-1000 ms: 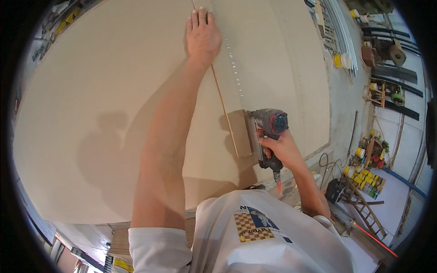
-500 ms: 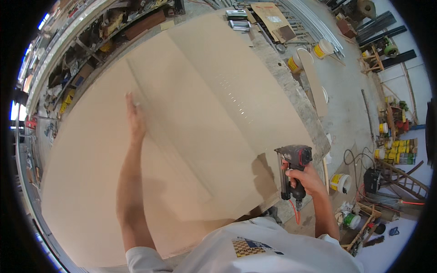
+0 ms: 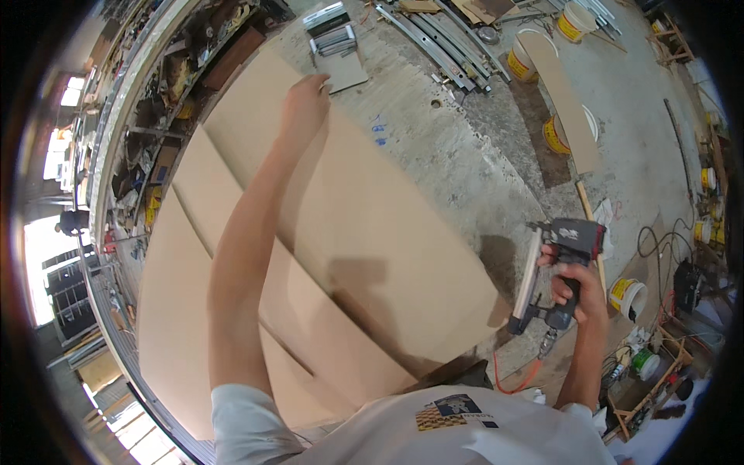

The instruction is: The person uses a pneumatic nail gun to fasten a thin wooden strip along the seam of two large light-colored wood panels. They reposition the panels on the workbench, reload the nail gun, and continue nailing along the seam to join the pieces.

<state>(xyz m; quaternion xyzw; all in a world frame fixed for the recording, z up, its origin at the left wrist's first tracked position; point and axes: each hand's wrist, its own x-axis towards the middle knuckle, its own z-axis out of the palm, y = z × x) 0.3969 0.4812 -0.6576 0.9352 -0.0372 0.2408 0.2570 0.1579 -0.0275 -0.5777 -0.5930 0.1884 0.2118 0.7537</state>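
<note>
A large beige board (image 3: 387, 225) with long stepped strips across it covers much of the worktop. My left hand (image 3: 308, 101) is at the board's far edge, fingers bent in and closed on it; the fingertips are partly hidden. In my right hand (image 3: 577, 283) is a black and red nail gun (image 3: 564, 252), held off the board's right side with its long magazine to the left. Several fingers wrap round its handle. An orange air hose (image 3: 518, 384) hangs from the fitting at the handle's bottom.
Silver staple strips (image 3: 335, 43) lie on the grey worktop (image 3: 426, 116) beyond my left hand. Metal bars (image 3: 434, 46) rest at the far side. White and yellow buckets (image 3: 524, 62) and a narrow board (image 3: 559, 101) stand to the right. A cluttered shelf (image 3: 182, 85) runs along the left.
My left hand has gone from the board's middle to its far edge. The board lies further left in view, baring more worktop. The nail gun, still held, appears further right.
</note>
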